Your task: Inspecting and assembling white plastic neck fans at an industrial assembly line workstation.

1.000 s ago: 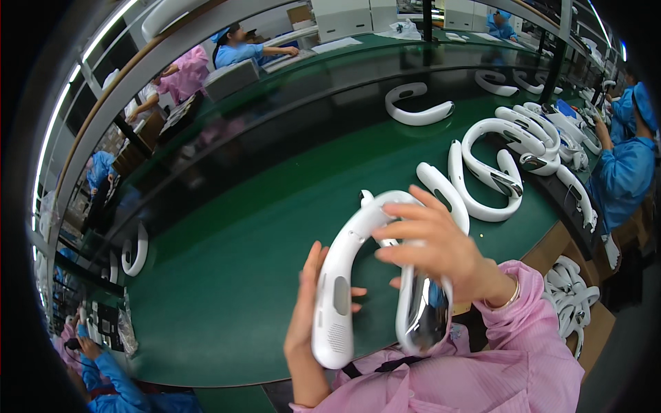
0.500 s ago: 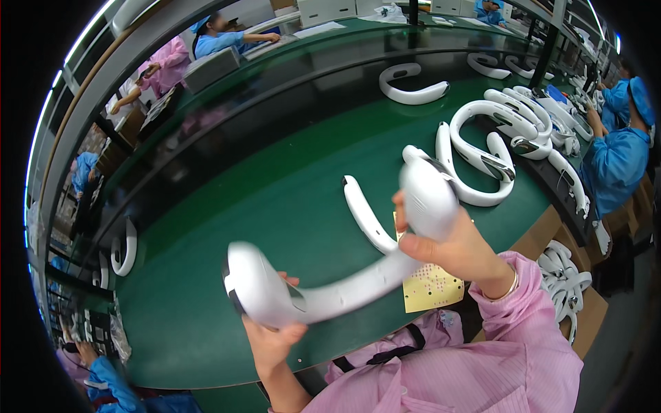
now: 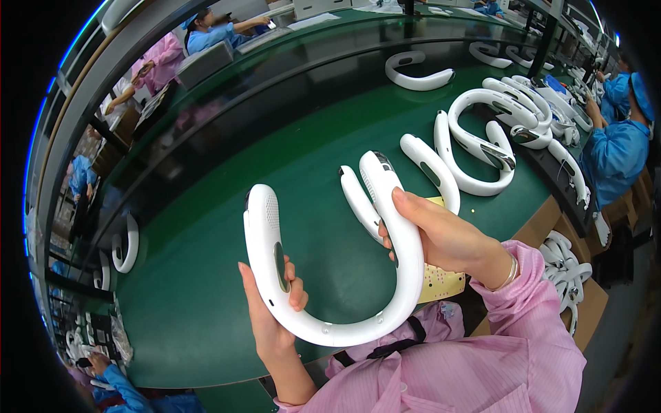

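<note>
A white U-shaped neck fan (image 3: 330,334) is held up above the green bench, its curved bend toward me and both vented ends pointing away. My left hand (image 3: 270,334) is closed round its left arm, below a dark oval inset. On the other arm, my right hand (image 3: 451,237) grips with the thumb on top and fingertips showing inside the U. Just behind my right hand lies another white neck fan (image 3: 420,155) on the bench, partly hidden by the held one and the hand. A yellow sheet with printed marks (image 3: 443,283) lies partly under my right wrist.
Several more neck fans (image 3: 475,180) lie and overlap at the right, beside a dark rail (image 3: 561,193). Others sit on the far belt (image 3: 421,84) and at the left (image 3: 127,251). A cardboard box (image 3: 593,320) of white parts stands at the lower right. Co-workers sit around.
The neck fan has been turned in my hands: its ends now point away and its bend faces me. Both hands still hold it. The view has shifted slightly.
</note>
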### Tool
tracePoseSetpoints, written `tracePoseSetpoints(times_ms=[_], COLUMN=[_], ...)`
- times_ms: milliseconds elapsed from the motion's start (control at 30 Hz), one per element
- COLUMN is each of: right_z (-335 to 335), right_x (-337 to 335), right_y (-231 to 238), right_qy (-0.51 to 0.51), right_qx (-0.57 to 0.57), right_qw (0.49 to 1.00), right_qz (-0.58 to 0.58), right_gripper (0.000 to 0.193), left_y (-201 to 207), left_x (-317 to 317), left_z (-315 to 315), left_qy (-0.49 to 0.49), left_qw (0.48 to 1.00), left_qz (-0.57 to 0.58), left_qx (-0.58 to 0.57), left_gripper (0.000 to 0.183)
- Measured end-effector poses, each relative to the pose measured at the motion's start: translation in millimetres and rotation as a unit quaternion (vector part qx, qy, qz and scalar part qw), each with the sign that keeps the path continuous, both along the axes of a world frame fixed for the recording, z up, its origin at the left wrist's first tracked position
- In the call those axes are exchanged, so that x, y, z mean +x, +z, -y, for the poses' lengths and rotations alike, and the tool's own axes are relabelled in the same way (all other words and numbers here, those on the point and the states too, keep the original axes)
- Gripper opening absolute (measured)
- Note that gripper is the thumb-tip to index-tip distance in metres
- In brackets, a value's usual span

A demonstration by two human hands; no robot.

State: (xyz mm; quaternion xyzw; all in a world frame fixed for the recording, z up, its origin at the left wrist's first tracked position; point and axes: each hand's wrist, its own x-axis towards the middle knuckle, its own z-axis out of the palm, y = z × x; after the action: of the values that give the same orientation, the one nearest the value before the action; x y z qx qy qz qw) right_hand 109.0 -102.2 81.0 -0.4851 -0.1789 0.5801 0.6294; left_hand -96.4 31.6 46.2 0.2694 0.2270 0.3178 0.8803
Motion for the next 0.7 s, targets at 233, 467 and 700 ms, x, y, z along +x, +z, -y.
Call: tracePoseSetpoints(times_ms=[233,467,700], right_z=[-2,25,34], right_x=[-11,-6,10], right_y=[-18,-61,-16], right_qy=[-0.1,0.05,0.285], right_qx=[0.078,0.244,0.144], right_qw=[0.988,0.938,0.815], right_qz=[-0.089,-0.24,0.484], right_gripper=[0.033,0.075,0.052], left_y=[-3,-21,16], left_x=[13,13,8], left_z=[24,9,-4], left_qy=[0.128,0.15,0.12], left_qw=[0.99,0.984,0.957], left_qz=[-0.065,-0.006,-0.09], left_qx=[0.013,0.091,0.249], left_gripper=[0.051,0.026,0.063])
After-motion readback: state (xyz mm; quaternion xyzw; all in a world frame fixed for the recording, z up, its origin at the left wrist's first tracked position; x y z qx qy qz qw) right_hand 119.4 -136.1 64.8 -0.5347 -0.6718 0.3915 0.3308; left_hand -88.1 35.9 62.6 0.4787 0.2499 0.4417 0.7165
